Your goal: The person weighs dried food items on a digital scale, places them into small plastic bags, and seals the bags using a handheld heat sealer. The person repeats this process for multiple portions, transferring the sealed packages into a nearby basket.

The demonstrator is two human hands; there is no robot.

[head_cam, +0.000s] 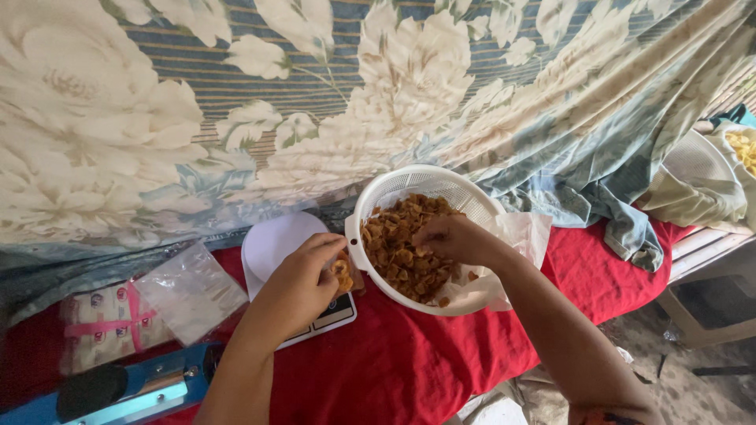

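Near edge: a blue heat sealer (118,389) with a black knob lies at the near left corner of the table (409,370), which is covered by a red cloth.
Left hand (303,283): its fingers are pinched together on a small clear bag of chips (343,271), holding it over the scale beside the colander's left rim.
Small bag: only a few brown chips show between the fingers and the colander; how full it is cannot be told.
Scale: a white digital kitchen scale (276,248) sits just left of the colander, its round white platform partly hidden by the left hand, its display end toward the near edge.
Right hand (453,238): it reaches into the colander from the right, fingers bunched together on the chips, palm down.
Colander: a white plastic colander (417,185) stands tilted near the middle of the table, filled with brown fried chips (398,252), and rests on a sheet of clear plastic (524,236) that spreads to its right.
Left side: a stack of empty clear plastic bags (189,295) lies on a pack with pink and white print (98,323), well apart from the colander.
Far edge: a floral curtain (315,102) in cream and blue hangs behind the table, its hem bunched on the red cloth at the far right.
Far right corner: another white container (697,161) with yellow chips (742,148) sits past the table, partly cut off.
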